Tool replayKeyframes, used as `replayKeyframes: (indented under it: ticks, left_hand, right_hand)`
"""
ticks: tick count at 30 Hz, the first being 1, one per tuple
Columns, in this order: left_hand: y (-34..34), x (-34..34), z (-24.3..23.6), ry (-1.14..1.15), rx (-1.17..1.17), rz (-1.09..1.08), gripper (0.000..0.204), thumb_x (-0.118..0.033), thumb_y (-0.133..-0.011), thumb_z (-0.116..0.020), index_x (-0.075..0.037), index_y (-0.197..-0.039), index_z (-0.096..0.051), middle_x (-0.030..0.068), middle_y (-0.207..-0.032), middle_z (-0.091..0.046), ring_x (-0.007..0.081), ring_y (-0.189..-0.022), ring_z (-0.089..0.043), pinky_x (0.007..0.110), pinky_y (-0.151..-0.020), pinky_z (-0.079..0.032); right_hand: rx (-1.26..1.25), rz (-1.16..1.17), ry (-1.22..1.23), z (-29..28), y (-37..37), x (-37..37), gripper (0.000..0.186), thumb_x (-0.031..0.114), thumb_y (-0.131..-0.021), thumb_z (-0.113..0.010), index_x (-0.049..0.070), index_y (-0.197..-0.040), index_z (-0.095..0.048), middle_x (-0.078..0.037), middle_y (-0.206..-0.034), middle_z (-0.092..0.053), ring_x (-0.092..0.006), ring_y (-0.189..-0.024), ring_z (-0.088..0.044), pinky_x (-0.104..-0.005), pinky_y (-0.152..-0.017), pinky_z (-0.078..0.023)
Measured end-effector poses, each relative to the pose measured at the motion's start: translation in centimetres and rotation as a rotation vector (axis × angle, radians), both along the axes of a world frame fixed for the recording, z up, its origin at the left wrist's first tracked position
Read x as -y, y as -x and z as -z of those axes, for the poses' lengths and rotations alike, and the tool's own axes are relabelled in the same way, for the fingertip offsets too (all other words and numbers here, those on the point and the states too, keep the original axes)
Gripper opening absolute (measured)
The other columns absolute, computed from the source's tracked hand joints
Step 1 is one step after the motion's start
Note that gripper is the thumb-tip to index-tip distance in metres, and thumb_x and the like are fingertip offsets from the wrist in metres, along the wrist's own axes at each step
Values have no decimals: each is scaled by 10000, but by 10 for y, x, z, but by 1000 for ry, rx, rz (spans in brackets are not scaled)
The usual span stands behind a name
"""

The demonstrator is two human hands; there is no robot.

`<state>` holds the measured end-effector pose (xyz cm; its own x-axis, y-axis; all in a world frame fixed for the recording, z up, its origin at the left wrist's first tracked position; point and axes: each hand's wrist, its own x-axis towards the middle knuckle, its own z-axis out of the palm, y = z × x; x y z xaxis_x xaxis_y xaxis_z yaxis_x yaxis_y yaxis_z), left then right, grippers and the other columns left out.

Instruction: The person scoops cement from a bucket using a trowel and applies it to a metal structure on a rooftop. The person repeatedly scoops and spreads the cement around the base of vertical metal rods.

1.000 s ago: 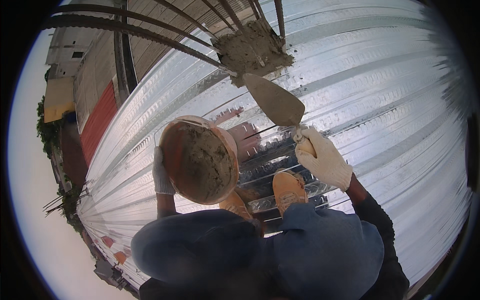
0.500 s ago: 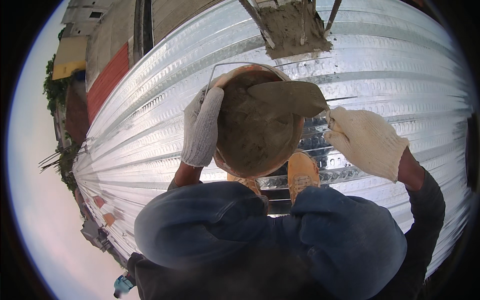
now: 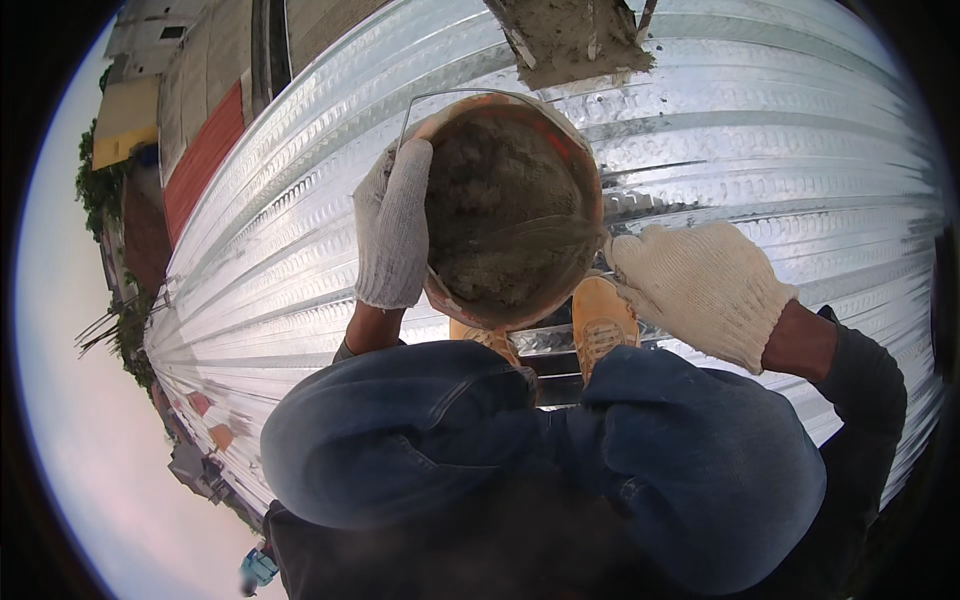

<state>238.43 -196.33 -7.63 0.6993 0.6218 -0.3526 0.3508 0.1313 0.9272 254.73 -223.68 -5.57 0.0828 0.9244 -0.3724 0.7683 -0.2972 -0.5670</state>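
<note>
A round bucket [image 3: 594, 180] with a thin wire handle stands tilted in front of my knees, holding wet grey mortar [image 3: 490, 170]. My left hand [image 3: 395, 235], in a grey knit glove, is closed on the bucket's left rim. At the opposite side my right hand [image 3: 700, 285], in a cream knit glove, grips a trowel [image 3: 548, 235]. The trowel's blade lies inside the bucket, low against the mortar and smeared with it. Its handle is mostly hidden by my fingers.
Ribbed shiny metal decking [image 3: 300, 230] spreads all around. Beyond the bucket, bars rise from a mortar-covered patch [image 3: 580, 50]. My tan shoes [image 3: 604, 325] are just below the bucket. Past the decking's left side are a red roof [image 3: 205, 160] and trees [image 3: 98, 190].
The trowel's blade has gone from above the bucket's upper right rim down into the mortar. My right hand has moved left and lower, close to the rim. My left hand keeps its hold.
</note>
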Motion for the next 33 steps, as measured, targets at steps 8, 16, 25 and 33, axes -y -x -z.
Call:
replayKeyframes:
  ticks: [8,16,25,33]
  left_hand:
    - [-8,2,9,-112,7,22,535,-428,-1155,-655,22,-1440,-704,104,-1310,-736,168,-1200,-675,332,-1042,-551]
    - [5,-12,15,-179,3,-15,561,-452,-1138,-677,28,-1422,-736,91,-1203,-758,162,-1116,-664,336,-1015,-533]
    - [-7,-2,12,-190,45,-3,542,-458,-1136,-686,25,-1370,-761,59,-1124,-758,141,-1059,-654,321,-961,-534]
    - [-3,-18,17,-210,3,-31,528,-432,-1143,-671,18,-1411,-740,90,-1222,-761,168,-1113,-677,335,-1007,-544]
  right_hand:
    - [-351,101,259,24,1,-10,343,348,-1077,-664,7,-1042,-682,-203,-794,-678,-414,-803,-736,-533,-763,-581]
    - [-78,145,351,-25,-24,-5,329,355,-1071,-673,28,-1042,-687,-203,-846,-713,-405,-833,-743,-516,-801,-592]
    - [-215,-54,341,0,6,-9,375,320,-1065,-629,-26,-1181,-718,-226,-919,-773,-401,-882,-797,-525,-838,-626]
    - [-652,63,220,15,-3,-8,487,437,-1139,-581,-2,-1282,-733,-222,-969,-789,-385,-886,-792,-470,-848,-632]
